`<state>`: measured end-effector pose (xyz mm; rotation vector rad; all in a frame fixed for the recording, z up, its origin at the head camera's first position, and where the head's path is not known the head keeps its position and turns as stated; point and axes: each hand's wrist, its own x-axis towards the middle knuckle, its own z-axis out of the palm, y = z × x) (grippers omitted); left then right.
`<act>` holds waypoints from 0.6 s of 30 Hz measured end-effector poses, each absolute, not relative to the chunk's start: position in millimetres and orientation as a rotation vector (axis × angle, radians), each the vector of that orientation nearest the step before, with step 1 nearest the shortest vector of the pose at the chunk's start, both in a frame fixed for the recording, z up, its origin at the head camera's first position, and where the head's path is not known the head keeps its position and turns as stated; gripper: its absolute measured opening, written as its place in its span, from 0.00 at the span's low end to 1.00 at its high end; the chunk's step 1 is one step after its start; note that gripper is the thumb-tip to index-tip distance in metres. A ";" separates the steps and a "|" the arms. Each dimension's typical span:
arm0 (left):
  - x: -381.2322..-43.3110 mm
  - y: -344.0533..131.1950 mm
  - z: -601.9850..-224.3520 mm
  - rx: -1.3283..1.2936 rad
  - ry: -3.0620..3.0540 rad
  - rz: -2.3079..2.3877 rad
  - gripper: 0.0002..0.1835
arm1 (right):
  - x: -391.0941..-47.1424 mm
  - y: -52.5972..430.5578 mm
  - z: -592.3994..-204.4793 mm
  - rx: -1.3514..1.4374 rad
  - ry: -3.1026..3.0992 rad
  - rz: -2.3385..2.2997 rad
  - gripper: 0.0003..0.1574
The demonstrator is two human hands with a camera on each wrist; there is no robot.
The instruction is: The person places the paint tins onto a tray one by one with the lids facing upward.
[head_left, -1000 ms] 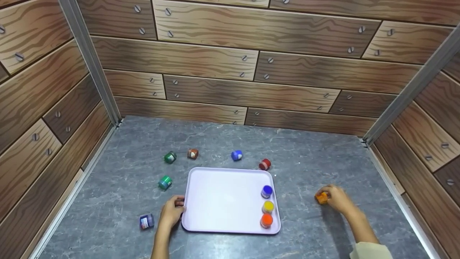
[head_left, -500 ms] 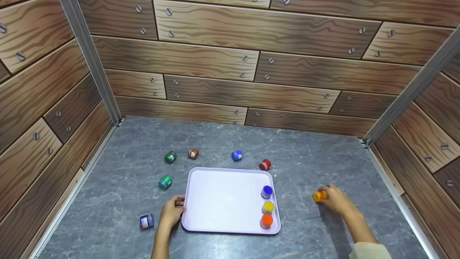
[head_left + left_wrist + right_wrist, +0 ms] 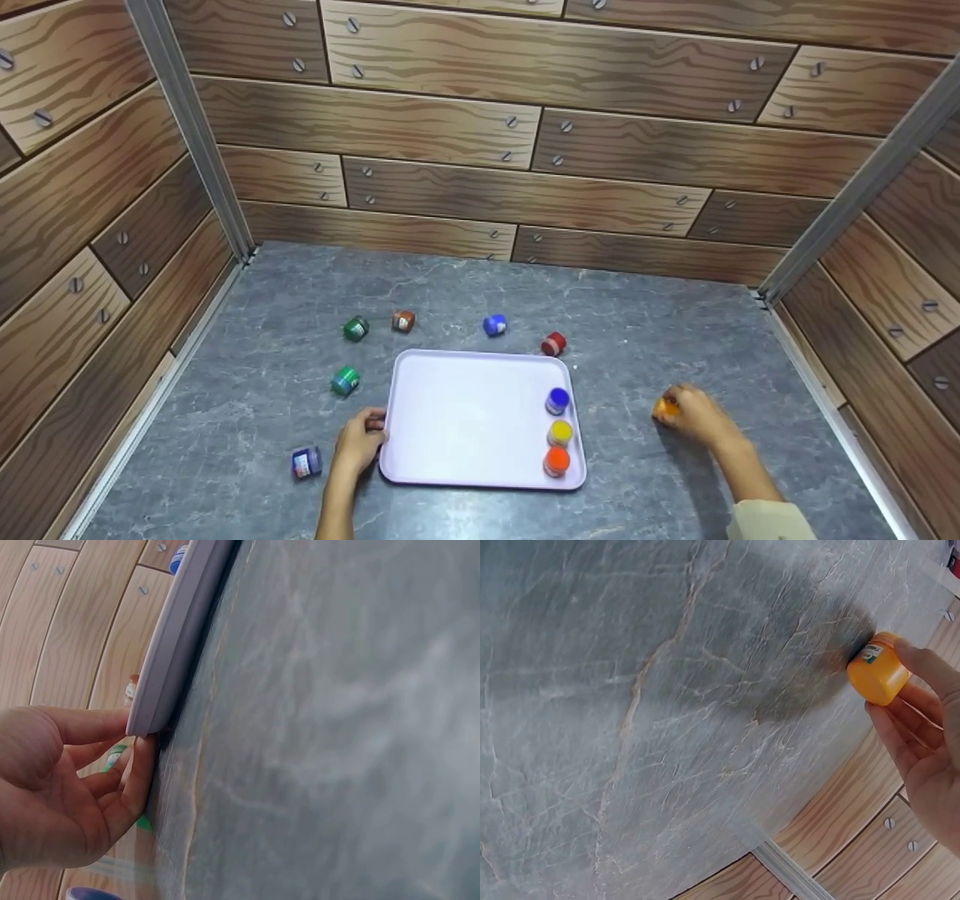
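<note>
My left hand (image 3: pixel 358 442) is at the left edge of a pale lilac tray (image 3: pixel 472 420). In the left wrist view, the thumb lies at the tray's rim (image 3: pixel 169 652) and the fingers reach beneath it. To the right of the tray, my right hand (image 3: pixel 701 416) holds a small orange paint jar (image 3: pixel 877 671) between thumb and fingers, close over the table. Along the tray's right side stand three jars in a column: a blue-capped jar (image 3: pixel 557 400), a yellow-capped jar (image 3: pixel 559 432) and an orange-red-capped jar (image 3: pixel 556 460).
Several jars lie around the tray on the grey marbled table (image 3: pixel 622 315): dark green (image 3: pixel 355 328), brown (image 3: pixel 403 322), blue (image 3: pixel 495 325), red (image 3: pixel 553 344), light green (image 3: pixel 345 380) and dark purple (image 3: pixel 306 462). Wood-patterned walls (image 3: pixel 450 135) enclose the back and sides.
My right hand has shifted slightly left and turned the orange jar, which now shows less beyond the fingers. The left hand and tray stay put.
</note>
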<state>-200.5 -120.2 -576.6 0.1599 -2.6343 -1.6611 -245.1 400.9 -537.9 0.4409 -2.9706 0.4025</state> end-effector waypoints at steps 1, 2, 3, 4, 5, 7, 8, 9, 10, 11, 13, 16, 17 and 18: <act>-200.4 -120.1 -576.5 0.166 -2.633 -1.665 0.15 | -245.1 400.8 -538.1 0.449 -2.971 0.398 0.14; -200.3 -120.1 -576.5 0.169 -2.632 -1.672 0.16 | -245.1 400.9 -538.4 0.454 -2.972 0.395 0.14; -200.3 -120.2 -576.3 0.171 -2.630 -1.678 0.16 | -244.9 400.9 -538.8 0.453 -2.972 0.391 0.14; -200.2 -120.3 -576.1 0.170 -2.631 -1.679 0.16 | -244.7 400.8 -539.1 0.452 -2.973 0.388 0.14; -200.1 -120.4 -575.9 0.170 -2.631 -1.680 0.16 | -244.4 400.7 -539.4 0.448 -2.976 0.389 0.14; -200.1 -120.7 -576.0 0.166 -2.633 -1.680 0.16 | -243.9 400.3 -540.0 0.433 -2.983 0.391 0.13; -200.0 -120.8 -575.9 0.163 -2.635 -1.677 0.16 | -243.9 400.1 -540.3 0.428 -2.987 0.392 0.13; -200.0 -120.9 -575.9 0.159 -2.634 -1.675 0.16 | -243.8 399.9 -540.6 0.417 -2.988 0.397 0.13; -200.0 -120.8 -576.1 0.156 -2.634 -1.672 0.16 | -243.8 399.7 -540.6 0.411 -2.989 0.404 0.12; -200.0 -120.8 -576.3 0.154 -2.633 -1.672 0.16 | -243.9 399.7 -540.6 0.406 -2.985 0.408 0.12; -200.2 -120.8 -576.5 0.154 -2.636 -1.670 0.16 | -244.4 399.7 -540.3 0.402 -2.972 0.415 0.11; -200.4 -121.0 -575.9 0.159 -2.644 -1.666 0.16 | -245.1 400.1 -539.5 0.410 -2.946 0.425 0.11; -200.5 -121.1 -575.8 0.162 -2.647 -1.665 0.16 | -245.5 400.3 -539.6 0.416 -2.937 0.426 0.11; -200.6 -121.1 -575.6 0.166 -2.648 -1.664 0.16 | -245.8 400.4 -539.6 0.420 -2.935 0.431 0.11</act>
